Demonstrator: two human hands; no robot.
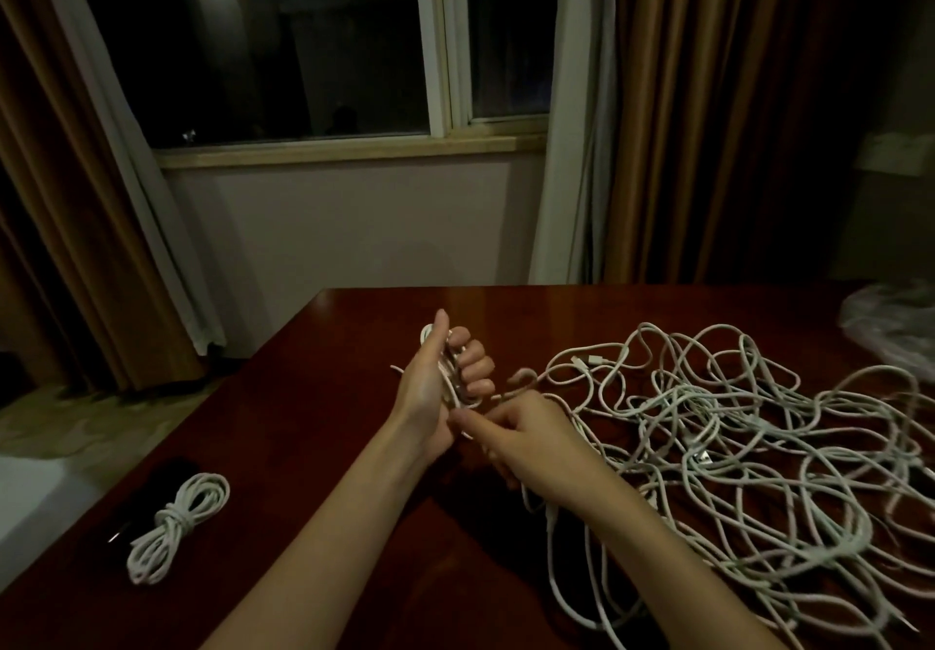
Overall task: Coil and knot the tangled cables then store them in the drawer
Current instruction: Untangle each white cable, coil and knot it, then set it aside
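My left hand grips a small white cable coil; my right hand pinches its tail beside the tangled white cable pile on the dark red surface. Pulling could snag the pile.

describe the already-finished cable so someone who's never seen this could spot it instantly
Start at the dark red wooden table and go to its near left corner, left of the person's left hand. There lies the finished cable: a small white bundle of neat loops cinched by a knot at its middle. It lies alone, unlike the loose tangled pile sprawled on the right.
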